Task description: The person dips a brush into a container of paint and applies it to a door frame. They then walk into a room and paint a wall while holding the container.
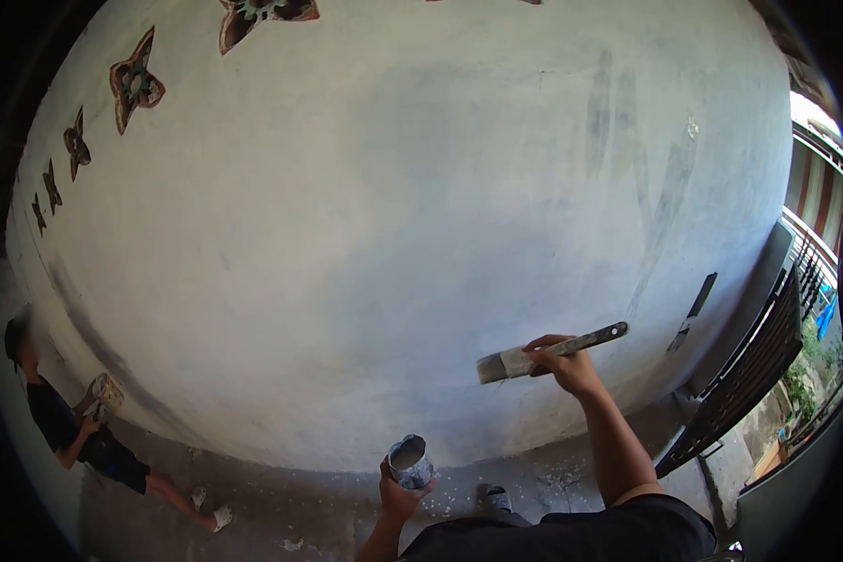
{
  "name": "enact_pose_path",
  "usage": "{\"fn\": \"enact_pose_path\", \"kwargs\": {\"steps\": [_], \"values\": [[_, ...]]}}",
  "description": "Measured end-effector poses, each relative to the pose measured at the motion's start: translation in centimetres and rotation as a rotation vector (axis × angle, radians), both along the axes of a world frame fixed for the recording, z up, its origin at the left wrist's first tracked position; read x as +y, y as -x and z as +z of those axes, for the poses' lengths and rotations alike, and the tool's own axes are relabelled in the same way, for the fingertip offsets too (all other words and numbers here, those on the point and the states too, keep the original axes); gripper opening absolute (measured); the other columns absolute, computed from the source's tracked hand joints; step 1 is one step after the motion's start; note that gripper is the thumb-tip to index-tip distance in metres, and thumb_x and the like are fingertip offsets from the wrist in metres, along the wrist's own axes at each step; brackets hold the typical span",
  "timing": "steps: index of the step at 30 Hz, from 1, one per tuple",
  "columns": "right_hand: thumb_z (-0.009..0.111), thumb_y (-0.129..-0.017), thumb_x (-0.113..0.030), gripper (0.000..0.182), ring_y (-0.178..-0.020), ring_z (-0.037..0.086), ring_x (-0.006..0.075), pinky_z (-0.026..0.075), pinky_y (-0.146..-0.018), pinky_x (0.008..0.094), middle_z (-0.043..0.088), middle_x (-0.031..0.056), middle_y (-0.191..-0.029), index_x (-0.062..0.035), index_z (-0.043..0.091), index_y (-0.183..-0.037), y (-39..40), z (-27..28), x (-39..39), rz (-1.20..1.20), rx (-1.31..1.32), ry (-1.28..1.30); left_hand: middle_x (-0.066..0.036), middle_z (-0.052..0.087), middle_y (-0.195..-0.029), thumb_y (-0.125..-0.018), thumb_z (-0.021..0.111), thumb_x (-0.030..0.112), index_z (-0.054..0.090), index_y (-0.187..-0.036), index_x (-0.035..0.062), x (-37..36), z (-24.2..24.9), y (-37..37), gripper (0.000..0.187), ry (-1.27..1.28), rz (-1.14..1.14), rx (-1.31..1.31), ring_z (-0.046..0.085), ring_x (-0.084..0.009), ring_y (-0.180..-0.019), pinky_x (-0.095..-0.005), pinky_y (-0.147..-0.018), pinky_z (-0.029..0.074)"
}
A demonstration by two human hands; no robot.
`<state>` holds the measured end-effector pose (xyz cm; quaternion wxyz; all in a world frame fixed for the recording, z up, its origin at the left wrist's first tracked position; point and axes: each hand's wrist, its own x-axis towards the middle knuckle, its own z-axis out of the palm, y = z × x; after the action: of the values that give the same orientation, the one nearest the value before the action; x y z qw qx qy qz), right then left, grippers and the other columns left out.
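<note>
A wide paintbrush (506, 363) with a dark, worn handle is gripped in my right hand (564, 363), its bristles pointing left in front of the wall. Fingers wrap round the handle close to the ferrule. Lower down, my left hand (403, 492) holds a paint-smeared can (410, 464) from below and the side, its open top facing up. Greyish paint shows inside the can. Both hands are in front of the pale wall (281, 234), which has grey patches and streaks; the brush appears apart from it, though the gap is hard to judge.
At the left another person (75, 421) stands by the wall holding a container (108, 391). Flower-shaped openings (137, 82) run along the upper left wall. A dark metal gate (745, 361) stands at the right. The floor (281, 515) is spotted with paint; my sandal (496, 496) shows below.
</note>
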<state>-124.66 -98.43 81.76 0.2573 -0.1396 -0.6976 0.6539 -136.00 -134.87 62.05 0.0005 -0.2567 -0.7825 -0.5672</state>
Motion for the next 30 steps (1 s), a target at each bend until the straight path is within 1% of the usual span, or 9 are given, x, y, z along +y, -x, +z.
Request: {"fn": "enact_pose_path", "kwargs": {"steps": [4,7,8,12,17,20,24,27,30], "values": [[0.071,-0.092,-0.012,0.020,-0.078,0.072,0.0171,0.059,-0.073,0.0308,0.076,0.0127,-0.088,0.0032,0.076,-0.104,1.6,1.8,3.4,0.031,0.049,-0.102,-0.018,0.064,-0.127,-0.058,0.101,0.023,0.044,-0.138,0.0022,1.9,-1.0,0.3,0.100,0.012,0.034,0.040,0.064,-0.0322,-0.118,-0.0432,-0.100,0.052],[0.072,-0.090,-0.011,0.017,-0.078,0.074,0.0178,0.059,-0.073,0.0335,0.076,0.0116,-0.084,-0.0033,0.078,-0.104,2.1,5.4,4.7,0.048,0.058,-0.595,-0.019,0.064,-0.126,-0.058,0.102,0.026,0.044,-0.136,0.0026,2.4,-1.1,0.1,0.100,0.029,0.072,0.061,0.065,-0.0332,-0.117,-0.0445,-0.099,0.053],[0.073,-0.090,-0.011,0.015,-0.078,0.075,0.0231,0.059,-0.074,0.0346,0.077,0.0141,-0.087,-0.0045,0.077,-0.103,2.3,7.9,5.3,0.066,0.078,-0.705,-0.019,0.064,-0.126,-0.058,0.102,0.026,0.044,-0.136,0.0026,2.7,-1.2,0.3,0.100,0.031,0.074,0.064,0.065,-0.0332,-0.117,-0.0445,-0.099,0.053],[0.074,-0.092,-0.015,0.012,-0.080,0.075,0.0275,0.059,-0.077,0.0361,0.077,0.0141,-0.091,-0.0052,0.077,-0.100,2.6,17.7,8.6,0.091,0.225,-1.079,-0.019,0.065,-0.125,-0.057,0.102,0.026,0.044,-0.137,0.0022,4.2,-2.6,1.1,0.101,0.022,0.078,0.120,0.066,-0.0324,-0.115,-0.0446,-0.098,0.053],[0.076,-0.092,-0.019,0.015,-0.084,0.075,0.0232,0.059,-0.079,0.0360,0.078,0.0105,-0.096,-0.0073,0.078,-0.101,3.8,29.4,11.2,0.056,0.411,-1.212,-0.019,0.065,-0.125,-0.057,0.102,0.027,0.044,-0.137,0.0023,6.7,-0.3,0.9,0.102,0.060,0.129,0.088,0.066,-0.0336,-0.115,-0.0448,-0.098,0.053],[0.075,-0.094,-0.011,0.012,-0.090,0.073,0.0200,0.060,-0.083,0.0345,0.078,0.0099,-0.100,-0.0041,0.078,-0.103,5.0,33.6,12.5,-0.037,0.452,-1.252,-0.019,0.065,-0.125,-0.058,0.101,0.027,0.044,-0.138,0.0026,7.6,0.0,1.0,0.101,0.084,0.168,0.067,0.065,-0.0336,-0.117,-0.0447,-0.100,0.052],[0.071,-0.098,-0.016,0.015,-0.099,0.072,0.0197,0.060,-0.085,0.0356,0.076,0.0085,-0.107,-0.0062,0.077,-0.108,6.6,36.8,13.5,-0.088,0.472,-1.326,-0.019,0.065,-0.126,-0.060,0.101,0.026,0.043,-0.138,0.0034,10.0,-0.3,2.0,0.100,-0.024,0.116,0.144,0.065,-0.0333,-0.118,-0.0443,-0.100,0.052],[0.071,-0.093,-0.008,0.015,-0.095,0.072,0.0221,0.060,-0.082,0.0348,0.075,0.0115,-0.103,-0.0021,0.074,-0.106,6.6,40.3,13.1,0.181,0.306,-1.173,-0.019,0.061,-0.130,-0.059,0.102,0.024,0.042,-0.139,0.0026,9.2,0.1,0.5,0.102,0.054,0.105,0.083,0.062,-0.0314,-0.122,-0.0437,-0.102,0.051],[0.072,-0.094,-0.016,0.019,-0.094,0.070,0.0194,0.059,-0.083,0.0331,0.074,0.0097,-0.103,-0.0040,0.075,-0.109,7.7,42.7,13.6,0.188,0.339,-1.199,-0.018,0.058,-0.133,-0.060,0.102,0.022,0.041,-0.140,0.0015,9.2,1.2,0.7,0.103,0.102,0.079,0.012,0.059,-0.0296,-0.125,-0.0431,-0.106,0.050]]}}
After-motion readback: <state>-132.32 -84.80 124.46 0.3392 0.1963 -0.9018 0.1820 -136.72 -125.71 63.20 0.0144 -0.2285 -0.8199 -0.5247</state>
